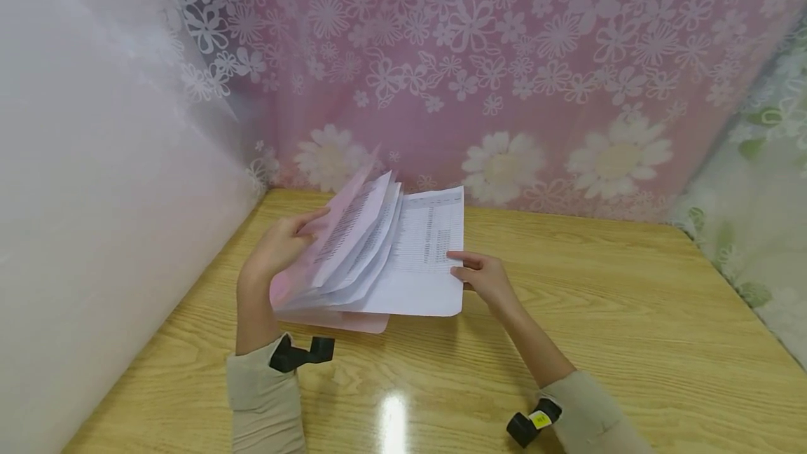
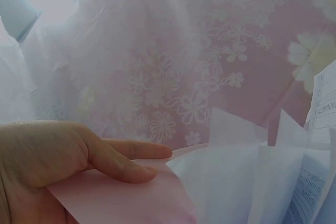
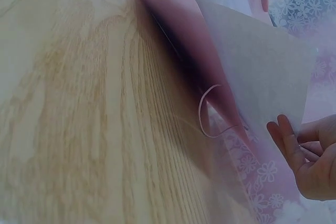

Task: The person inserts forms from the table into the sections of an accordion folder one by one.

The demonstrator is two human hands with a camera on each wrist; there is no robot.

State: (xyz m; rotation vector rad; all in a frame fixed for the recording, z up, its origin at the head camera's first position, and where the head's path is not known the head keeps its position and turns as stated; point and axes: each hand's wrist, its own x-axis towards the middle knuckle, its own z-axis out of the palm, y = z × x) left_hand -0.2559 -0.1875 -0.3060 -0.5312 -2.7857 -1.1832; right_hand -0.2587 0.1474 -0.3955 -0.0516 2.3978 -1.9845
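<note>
A pink folder stands fanned open over the table, with several printed paper sheets inside. At its left, my left hand holds the raised pink cover between thumb and fingers. My right hand pinches the right edge of a sheet with printed columns, fingers on both sides of it. In the right wrist view, the pale back of that sheet is lifted away from the pink cover below. A thin pink loop hangs off the folder there.
The wood-grain table extends to the right and in front. A pink floral curtain hangs along its back, with a white sheet wall at left. Black wrist mounts sit at both sleeve cuffs.
</note>
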